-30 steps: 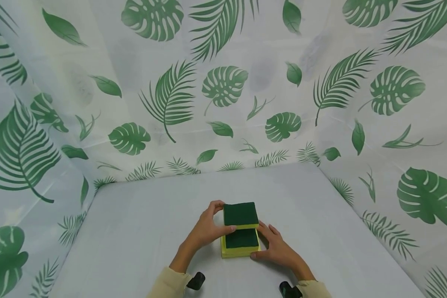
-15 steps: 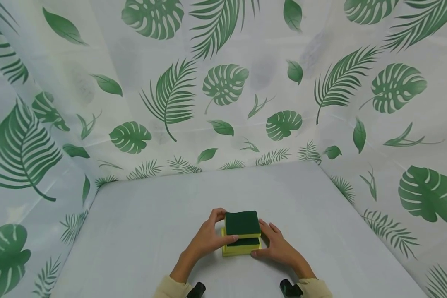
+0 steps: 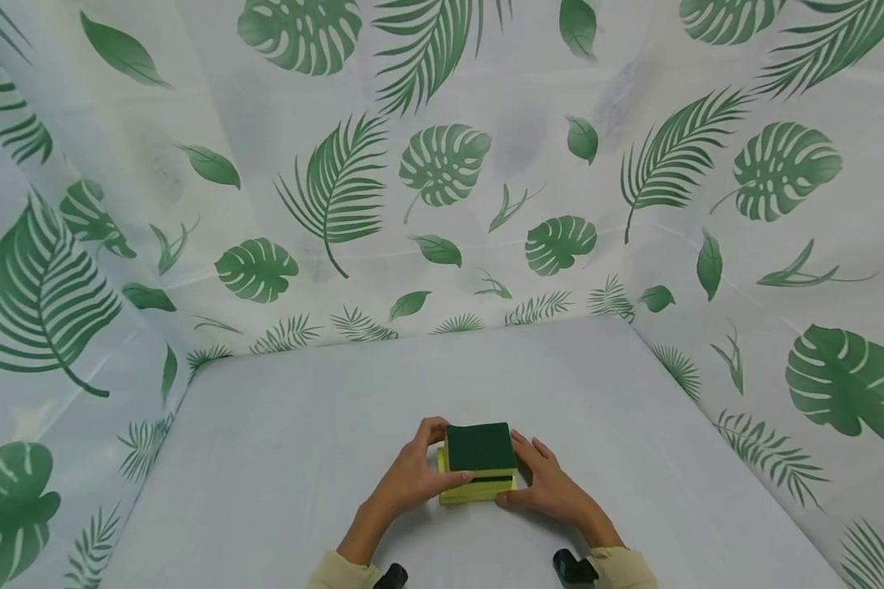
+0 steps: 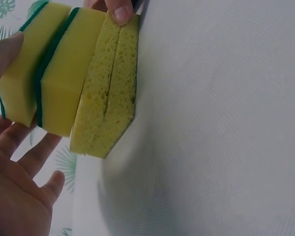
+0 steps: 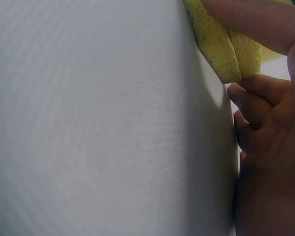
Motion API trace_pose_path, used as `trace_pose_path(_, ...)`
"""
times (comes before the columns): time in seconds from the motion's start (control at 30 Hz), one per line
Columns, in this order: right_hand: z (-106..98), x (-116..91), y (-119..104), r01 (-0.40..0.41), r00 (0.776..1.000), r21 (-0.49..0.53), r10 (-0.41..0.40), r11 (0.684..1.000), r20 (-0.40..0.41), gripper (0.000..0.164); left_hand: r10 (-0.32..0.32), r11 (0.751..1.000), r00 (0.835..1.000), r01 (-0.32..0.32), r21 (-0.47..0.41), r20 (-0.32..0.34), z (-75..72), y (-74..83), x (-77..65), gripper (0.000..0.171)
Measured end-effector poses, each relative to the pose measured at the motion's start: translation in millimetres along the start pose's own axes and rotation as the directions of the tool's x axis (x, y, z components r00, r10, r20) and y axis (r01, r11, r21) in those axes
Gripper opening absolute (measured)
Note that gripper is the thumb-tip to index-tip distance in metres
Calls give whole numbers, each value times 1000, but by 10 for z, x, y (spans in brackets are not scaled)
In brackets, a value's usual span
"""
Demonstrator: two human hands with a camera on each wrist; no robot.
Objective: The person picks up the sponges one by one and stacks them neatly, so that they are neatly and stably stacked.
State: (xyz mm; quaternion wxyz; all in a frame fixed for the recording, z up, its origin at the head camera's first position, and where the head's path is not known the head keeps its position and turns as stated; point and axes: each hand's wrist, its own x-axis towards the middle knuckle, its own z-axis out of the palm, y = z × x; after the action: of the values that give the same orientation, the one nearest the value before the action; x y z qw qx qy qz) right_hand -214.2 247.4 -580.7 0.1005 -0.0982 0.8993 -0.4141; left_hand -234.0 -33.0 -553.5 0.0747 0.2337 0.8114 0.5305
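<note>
My left hand pinches the top scrub sponge, yellow with a dark green scouring pad facing up, thumb at the near edge and fingers at the far side. Right under it in the left wrist view is a second scrub sponge, its green pad against or close to the top one. Below lie porous yellow sponges, flat on the table, a seam between two layers. My right hand grips these bottom layers from the right, thumb at the near corner and fingers along the far side, as the right wrist view shows.
A white table spreads around the stack. White curtains printed with green leaves rise along the back and both sides. Black wrist cameras sit by the beige sleeves.
My left hand has lowered the top sponge toward the near side, so it now covers nearly all of the green pad under it. The right hand has stayed at the stack.
</note>
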Motion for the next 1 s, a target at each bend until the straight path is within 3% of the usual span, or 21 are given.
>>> trace_pose_path(0.73,38,1,22,6,1000,-8,-6,1000,-4,102,-22,999,1000,22,-50,2,33,-48,-74,77)
trace_pose_path(1.0,-6,-1,-11,12,999,-2,-12,1000,34,106,-49,998,999,49,-29,-18,36,-28,-102,98)
